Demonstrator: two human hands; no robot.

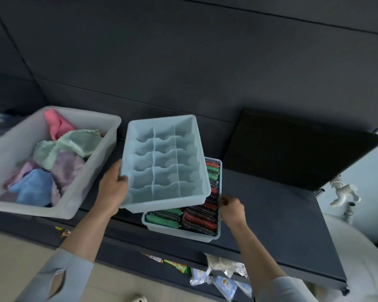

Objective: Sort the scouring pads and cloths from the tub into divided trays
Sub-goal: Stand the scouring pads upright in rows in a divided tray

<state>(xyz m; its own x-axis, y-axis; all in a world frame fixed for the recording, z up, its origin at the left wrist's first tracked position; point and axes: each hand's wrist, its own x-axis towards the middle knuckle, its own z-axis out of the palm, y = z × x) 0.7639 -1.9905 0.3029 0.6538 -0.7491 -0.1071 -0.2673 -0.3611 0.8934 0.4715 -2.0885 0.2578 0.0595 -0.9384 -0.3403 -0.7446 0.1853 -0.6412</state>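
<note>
My left hand (114, 190) grips the left rim of an empty pale-blue divided tray (165, 162), which is tilted above a second divided tray (205, 236). That lower tray is packed with green, red and black scouring pads (190, 216). My right hand (231, 209) holds the lower tray's right rim. A translucent tub (90, 186) at the left holds several cloths (52, 164) in pink, mint, lilac and blue.
Everything stands on a dark shelf (271, 214) against a dark panelled wall. A black board (292, 149) leans at the back right. Packaged goods (218, 277) hang below the shelf's front edge. A white tap fitting (343, 192) is at the far right.
</note>
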